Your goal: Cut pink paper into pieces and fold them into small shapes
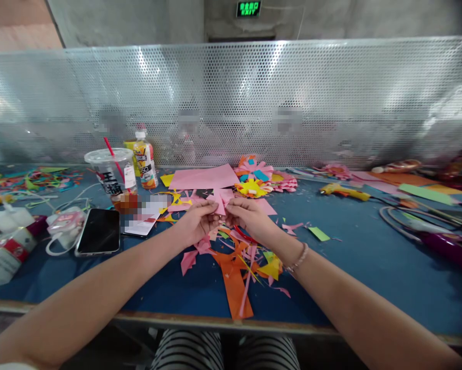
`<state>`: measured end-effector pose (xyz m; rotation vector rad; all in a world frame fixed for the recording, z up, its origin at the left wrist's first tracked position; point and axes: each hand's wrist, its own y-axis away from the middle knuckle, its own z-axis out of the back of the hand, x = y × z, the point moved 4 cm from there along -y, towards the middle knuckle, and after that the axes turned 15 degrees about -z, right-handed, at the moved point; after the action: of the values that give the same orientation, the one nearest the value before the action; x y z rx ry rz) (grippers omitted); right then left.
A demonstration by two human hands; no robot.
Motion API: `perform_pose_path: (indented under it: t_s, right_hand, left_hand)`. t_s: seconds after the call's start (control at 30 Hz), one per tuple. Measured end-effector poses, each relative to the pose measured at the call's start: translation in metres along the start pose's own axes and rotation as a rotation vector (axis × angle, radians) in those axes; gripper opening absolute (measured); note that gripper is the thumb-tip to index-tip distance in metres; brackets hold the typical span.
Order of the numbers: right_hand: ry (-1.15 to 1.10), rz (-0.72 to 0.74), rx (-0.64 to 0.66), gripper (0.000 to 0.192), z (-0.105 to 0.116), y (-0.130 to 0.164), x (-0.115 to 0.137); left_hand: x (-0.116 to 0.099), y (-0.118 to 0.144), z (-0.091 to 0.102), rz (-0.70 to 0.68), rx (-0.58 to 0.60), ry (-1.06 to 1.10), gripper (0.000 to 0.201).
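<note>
A: So where's that pink cutout (221, 201)?
B: Just this side of the big pink sheet (203, 178), pinched by left hand (197, 221) and right hand (251, 216) both.
A: Long axis?
B: Toward the sheet, looks like. Neither hand's nearer.

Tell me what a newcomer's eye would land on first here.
Likely the small pink paper piece at the middle of the view, pinched between the left grip and right grip. Next, perhaps, come the bright paper flowers just beyond the right grip, and the large orange scrap near the front edge of the blue table. High above, a green exit sign glows on the wall.
</note>
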<state>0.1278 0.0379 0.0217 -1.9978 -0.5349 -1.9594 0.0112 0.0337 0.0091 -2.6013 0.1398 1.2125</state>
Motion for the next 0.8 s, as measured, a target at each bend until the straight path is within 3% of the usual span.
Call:
perform_pose_path:
  t_s: [0.8]
  right_hand:
    - [-0.035,-0.016,-0.056,0.017,0.0002,0.0012,0.0008]
  left_hand:
    - [0.001,-0.0005,0.0014,0.014,-0.001,0.011,0.008]
